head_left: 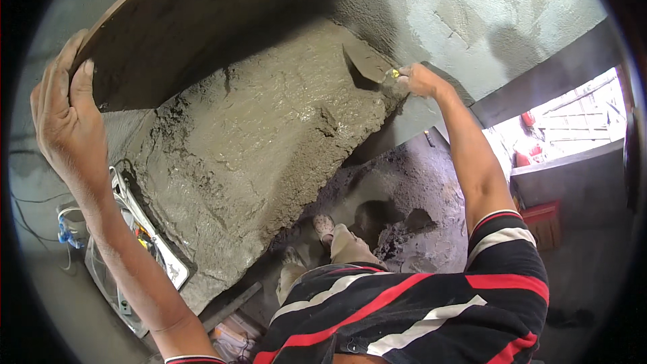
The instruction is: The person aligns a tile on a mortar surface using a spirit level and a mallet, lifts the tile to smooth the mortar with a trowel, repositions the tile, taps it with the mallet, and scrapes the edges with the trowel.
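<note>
My left hand [71, 104] grips the lower left corner of a large dark panel [195, 27], its fingers over the pale edge and the thumb in front. Whether the panel is loose or fixed I cannot tell. At the far right of a broad bed of wet grey mortar [249, 135], my right hand [419, 81] closes round the handle of a trowel [367, 67]. The trowel's blade points away to the left, low over the mortar or touching it, close to the plastered wall [485, 7]. Most of the handle hides inside my fist.
Below the mortar's ragged near edge, my feet [325, 228] stand beside a mound of mortar [431, 209]. A white-rimmed container [168, 263] with small items stands left, near a blue fitting [66, 229] and cables. A bright opening [559, 121] and a red box [541, 222] are at right.
</note>
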{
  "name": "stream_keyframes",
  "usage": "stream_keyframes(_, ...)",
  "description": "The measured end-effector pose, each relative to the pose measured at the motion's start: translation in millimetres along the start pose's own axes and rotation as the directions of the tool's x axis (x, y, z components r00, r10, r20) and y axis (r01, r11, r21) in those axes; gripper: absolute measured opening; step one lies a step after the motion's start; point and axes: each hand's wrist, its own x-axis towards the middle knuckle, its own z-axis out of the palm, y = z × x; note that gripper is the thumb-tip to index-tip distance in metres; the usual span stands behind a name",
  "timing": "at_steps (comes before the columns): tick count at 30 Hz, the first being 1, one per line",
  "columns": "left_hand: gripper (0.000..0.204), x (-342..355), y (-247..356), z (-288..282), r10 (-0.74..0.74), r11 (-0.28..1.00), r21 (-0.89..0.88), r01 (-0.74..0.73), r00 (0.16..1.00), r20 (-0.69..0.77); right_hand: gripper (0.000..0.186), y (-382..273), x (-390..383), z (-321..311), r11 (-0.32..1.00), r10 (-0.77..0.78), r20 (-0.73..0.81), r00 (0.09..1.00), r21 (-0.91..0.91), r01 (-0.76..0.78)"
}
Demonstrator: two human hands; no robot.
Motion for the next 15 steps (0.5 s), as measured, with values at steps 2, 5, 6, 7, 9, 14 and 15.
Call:
stream_keyframes(2, 0.028, -0.6, 0.7, -0.3, -0.007, 1.000, -0.016, 0.007, 1.000, -0.008, 0.030, -17.1, -9.7, 6.9, 0.990, -0.086, 0.031, 0.996, 0.111, 0.082)
stream_keyframes(5, 0.027, -0.4, -1.2, 0.5, -0.003, 1.000, -0.025, 0.003, 1.000, -0.018, 0.043, -46.8, -42.9, 20.3, 0.994, -0.106, 0.138, 0.985, 0.046, 0.100)
stream_keyframes(6, 0.027, -0.9, -1.3, 1.0, 0.008, 1.000, -0.017, -0.008, 1.000, -0.020, 0.043, -61.2, -53.8, 28.3, 0.995, -0.088, 0.164, 0.983, 0.052, 0.080)
stream_keyframes(7, 0.027, -1.0, -1.3, 1.0, 0.007, 1.000, -0.019, -0.007, 1.000, -0.019, 0.043, -74.0, -66.9, 33.8, 0.996, -0.086, 0.164, 0.983, 0.052, 0.078)
stream_keyframes(9, 0.027, -1.4, -0.1, 2.7, -0.025, 1.000, -0.016, 0.025, 1.000, -0.004, 0.041, -95.0, -90.0, 48.2, 0.983, -0.182, 0.100, 0.978, 0.050, 0.177)
stream_keyframes(14, 0.029, 0.3, 0.3, -2.7, 0.003, 1.000, -0.026, -0.004, 1.000, -0.024, 0.039, -146.3, -114.8, 87.1, 0.961, -0.277, 0.174, 0.945, 0.046, 0.273)
stream_keyframes(15, 0.030, 1.8, -2.3, -11.1, -0.010, 1.000, -0.025, 0.010, 1.000, -0.004, 0.037, -159.6, -118.5, 91.8, 0.941, -0.337, 0.133, 0.932, 0.029, 0.337)
